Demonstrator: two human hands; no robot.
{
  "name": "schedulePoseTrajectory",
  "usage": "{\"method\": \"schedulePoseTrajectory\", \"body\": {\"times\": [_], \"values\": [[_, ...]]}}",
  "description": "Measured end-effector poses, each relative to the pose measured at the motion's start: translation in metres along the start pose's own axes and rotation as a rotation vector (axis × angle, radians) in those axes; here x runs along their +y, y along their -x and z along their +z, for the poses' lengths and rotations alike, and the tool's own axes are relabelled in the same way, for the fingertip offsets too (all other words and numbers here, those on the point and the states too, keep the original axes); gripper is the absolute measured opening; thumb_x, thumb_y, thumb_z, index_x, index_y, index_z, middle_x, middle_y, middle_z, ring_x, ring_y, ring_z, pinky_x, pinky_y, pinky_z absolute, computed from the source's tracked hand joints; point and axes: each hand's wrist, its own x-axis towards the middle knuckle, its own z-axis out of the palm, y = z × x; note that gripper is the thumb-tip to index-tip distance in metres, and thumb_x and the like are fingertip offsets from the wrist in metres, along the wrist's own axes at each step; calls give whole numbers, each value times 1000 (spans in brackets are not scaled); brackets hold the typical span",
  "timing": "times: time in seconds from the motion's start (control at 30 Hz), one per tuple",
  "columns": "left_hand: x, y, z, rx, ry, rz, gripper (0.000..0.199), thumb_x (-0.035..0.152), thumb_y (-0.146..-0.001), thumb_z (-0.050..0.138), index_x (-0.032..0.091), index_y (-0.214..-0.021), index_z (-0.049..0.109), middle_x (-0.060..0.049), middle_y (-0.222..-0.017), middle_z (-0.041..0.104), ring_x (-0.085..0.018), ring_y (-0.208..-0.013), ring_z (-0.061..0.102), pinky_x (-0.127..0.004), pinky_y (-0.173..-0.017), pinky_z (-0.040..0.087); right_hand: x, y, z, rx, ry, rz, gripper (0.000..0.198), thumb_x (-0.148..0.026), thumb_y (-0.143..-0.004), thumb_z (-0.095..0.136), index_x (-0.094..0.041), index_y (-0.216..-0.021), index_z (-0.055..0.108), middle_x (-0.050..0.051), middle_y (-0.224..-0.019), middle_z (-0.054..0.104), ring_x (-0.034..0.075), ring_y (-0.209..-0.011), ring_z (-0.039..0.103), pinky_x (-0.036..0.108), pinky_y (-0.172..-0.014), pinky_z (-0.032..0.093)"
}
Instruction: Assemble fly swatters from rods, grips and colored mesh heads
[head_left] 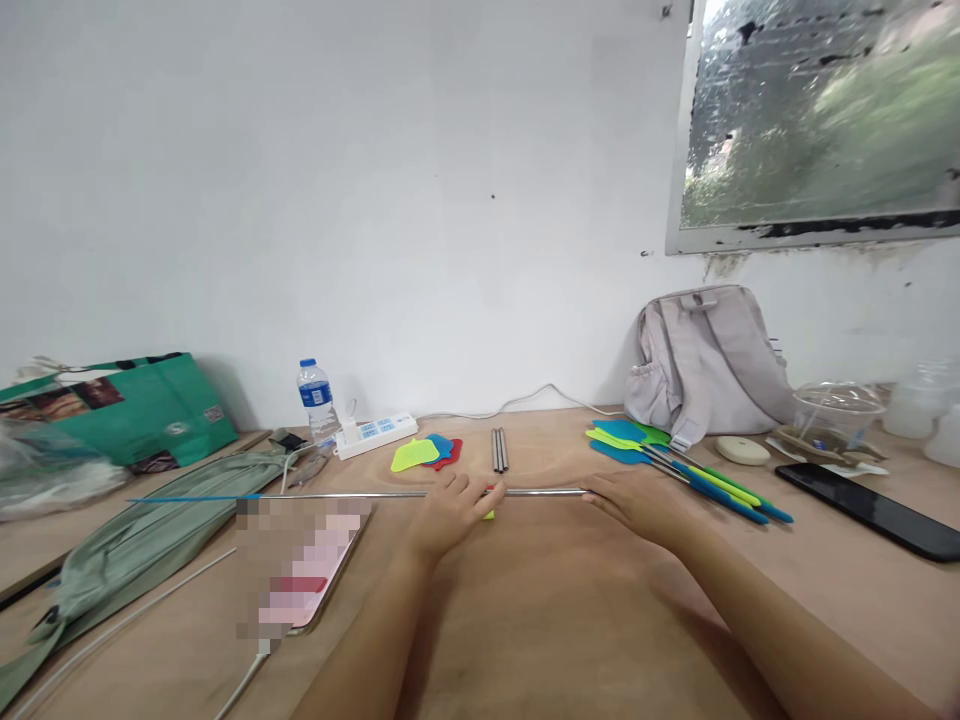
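A long thin metal rod (pixel 337 495) with a slim blue end (pixel 195 498) runs crosswise over the table; it looks like a telescopic fly swatter shaft. My left hand (pixel 451 512) is closed on its middle, fingers bent over the metal. At its right end, the fingers of my right hand (pixel 634 503) pinch the tip. Small red and yellow bits (pixel 489 515) show beside my left thumb, too hidden to name. Behind the rod lie loose yellow (pixel 415 455), blue and red swatter heads and several short metal tubes (pixel 499 450).
Several complete fly swatters (pixel 712 480) lie near my right forearm. A black phone (pixel 870 508), a grey backpack (pixel 701 365) and a plastic bowl (pixel 838 410) are farther right. Leftward are a charging phone (pixel 319 570), power strip (pixel 379 434), water bottle (pixel 316 400), green strap bag (pixel 150 545) and green shopping bag (pixel 161 410).
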Motion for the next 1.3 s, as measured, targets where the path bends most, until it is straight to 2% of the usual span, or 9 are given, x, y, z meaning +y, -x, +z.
{"method": "schedulePoseTrajectory", "body": {"times": [0.27, 0.47, 0.63, 0.83, 0.9, 1.0, 1.17, 1.23, 1.3], "values": [[-4, 3, 3, 7, 73, 5, 13, 12, -86, 39, 18, -92, 49, 1, -68, 52, -13, -60, 47, -27, -57, 29, 1, 1, -1, 32, 58, -19, 36, -35, -90, 28, -21, -90, 60, 4, -82, 67, 17, -74, 60, 26, -60, 39], [-10, 3, -3, 16, 57, 32, 17, 9, -86, 36, 18, -92, 49, 1, -65, 52, -12, -57, 46, -26, -55, 29, -2, -1, -5, 48, 102, -31, 29, -31, -90, 33, -21, -87, 60, 3, -78, 67, 16, -72, 60, 24, -57, 37], [-13, 7, -3, -36, 79, 46, 20, 7, -86, 35, 18, -95, 49, 0, -68, 52, -12, -60, 47, -26, -55, 30, -1, 0, -4, 59, 90, -37, 28, -30, -89, 34, -22, -85, 60, 3, -77, 67, 16, -71, 60, 24, -57, 37], [6, 3, 7, -122, 177, -83, 21, 12, -85, 39, 20, -101, 51, -2, -76, 56, -15, -71, 51, -29, -67, 35, 14, 6, 9, 79, 131, -24, 29, -33, -89, 33, -22, -90, 60, 4, -82, 67, 18, -76, 60, 26, -62, 38], [10, 0, 7, -85, 193, -173, 28, 13, -84, 41, 23, -109, 50, -4, -89, 59, -17, -84, 52, -32, -79, 35, 23, 9, 13, 101, 152, 12, 29, -35, -89, 33, -22, -88, 60, 4, -79, 66, 18, -74, 60, 26, -59, 37], [5, 2, 3, 94, 189, -391, 38, 22, -82, 47, 26, -120, 45, -7, -118, 51, -23, -112, 42, -39, -97, 24, 39, 14, 18, 170, 153, 62, 29, -36, -88, 34, -23, -91, 58, 4, -85, 66, 18, -74, 61, 26, -58, 38], [-29, 25, -4, 464, 181, -978, 59, 33, -73, 58, 19, -126, 38, -14, -136, 26, -31, -127, 19, -49, -103, 11, 62, 23, 19, 287, 156, 149, 29, -38, -89, 32, -22, -95, 56, 5, -92, 66, 18, -77, 61, 27, -63, 39], [-45, 34, -1, 617, 320, -1189, 75, 35, -67, 63, 15, -130, 28, -17, -137, 20, -30, -128, 16, -49, -103, 12, 68, 27, 19, 318, 165, 188, 30, -39, -88, 32, -21, -94, 56, 6, -91, 66, 19, -76, 61, 27, -63, 39], [-58, 41, 5, 799, 622, -1394, 87, 33, -63, 66, 17, -132, 16, -18, -137, 19, -27, -125, 26, -44, -102, 21, 73, 30, 18, 326, 168, 212, 30, -40, -88, 32, -21, -92, 55, 6, -90, 66, 19, -74, 61, 27, -61, 39]]}}
